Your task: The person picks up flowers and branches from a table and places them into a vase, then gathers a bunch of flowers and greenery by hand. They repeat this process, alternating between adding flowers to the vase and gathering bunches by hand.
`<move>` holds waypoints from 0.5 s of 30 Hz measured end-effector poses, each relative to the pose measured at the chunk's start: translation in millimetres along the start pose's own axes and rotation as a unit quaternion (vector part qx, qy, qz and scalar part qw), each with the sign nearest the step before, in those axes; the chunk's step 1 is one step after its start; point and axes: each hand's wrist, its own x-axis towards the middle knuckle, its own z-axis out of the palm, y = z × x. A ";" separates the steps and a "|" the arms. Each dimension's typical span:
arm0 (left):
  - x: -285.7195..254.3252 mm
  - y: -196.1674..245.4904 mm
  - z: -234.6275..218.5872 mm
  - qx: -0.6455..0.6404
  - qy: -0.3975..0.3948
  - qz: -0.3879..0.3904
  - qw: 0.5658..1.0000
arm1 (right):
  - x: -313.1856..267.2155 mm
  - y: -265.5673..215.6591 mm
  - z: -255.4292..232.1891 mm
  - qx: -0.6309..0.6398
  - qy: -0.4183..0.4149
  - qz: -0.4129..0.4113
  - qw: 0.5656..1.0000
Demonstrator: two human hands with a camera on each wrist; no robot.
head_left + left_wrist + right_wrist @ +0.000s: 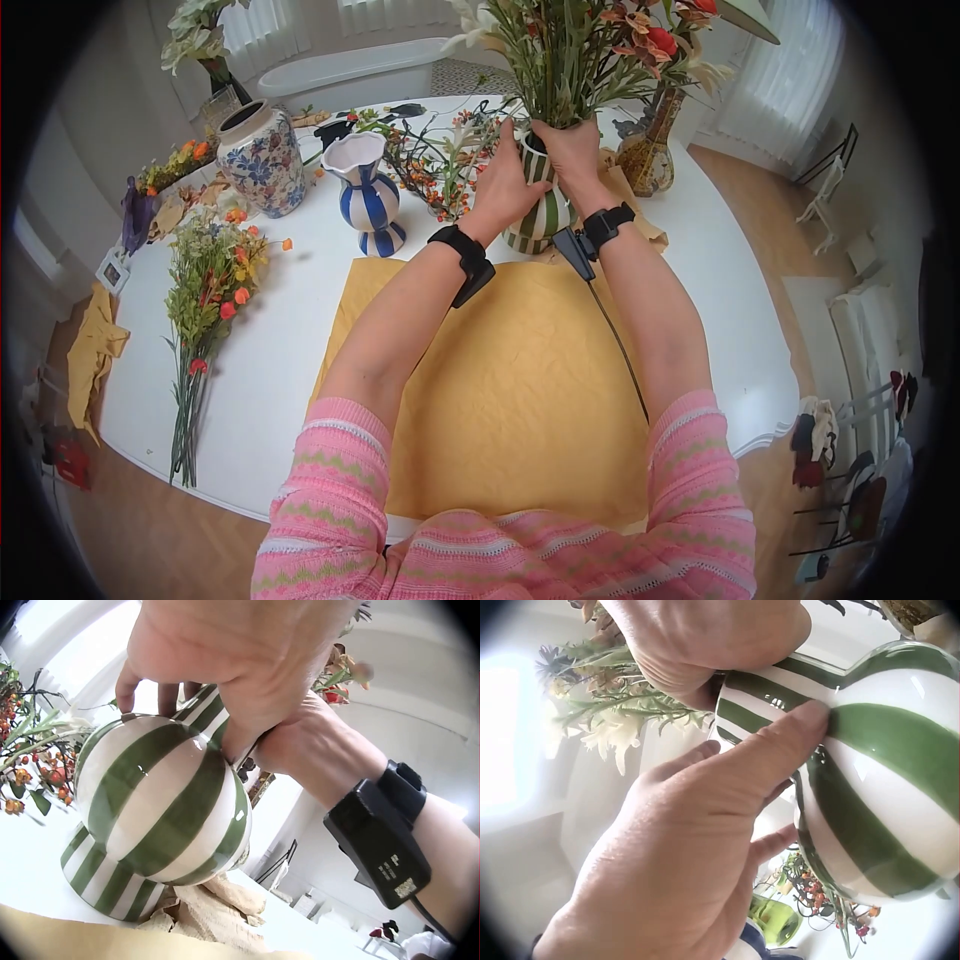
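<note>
A green-and-white striped vase (519, 240) stands on the table with a bouquet of flowers (565, 70) rising from its mouth. My left hand (503, 190) grips the vase's neck, its thumb (799, 724) lying along the stripes just above the round belly. My right hand (570, 160) is curled about the stems at the vase's mouth, close beside the left; its fingertips are hidden behind them. Seen from the left wrist, the glossy round belly (161, 795) of the vase is tilted by the camera angle, and the left hand (240, 645) covers its upper neck.
Yellow wrapping paper (500, 390) lies in front of me. A blue-and-white striped vase (368, 200) and a floral-patterned vase (262, 165) stand to the left, near a loose bunch of flowers (215, 290). Berry branches (440, 170) lie behind, and an amber glass vase (650, 155) stands right.
</note>
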 end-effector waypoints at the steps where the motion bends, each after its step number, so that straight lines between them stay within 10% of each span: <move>1: -0.1 -1.4 0.2 0.000 0.001 -0.002 1.000 | 3.0 -1.1 0.3 0.018 -0.003 -0.017 1.000; 15: 7.9 -4.4 -4.8 -0.007 -0.056 0.009 0.998 | 23.2 -31.6 1.9 0.161 -0.060 -0.106 0.979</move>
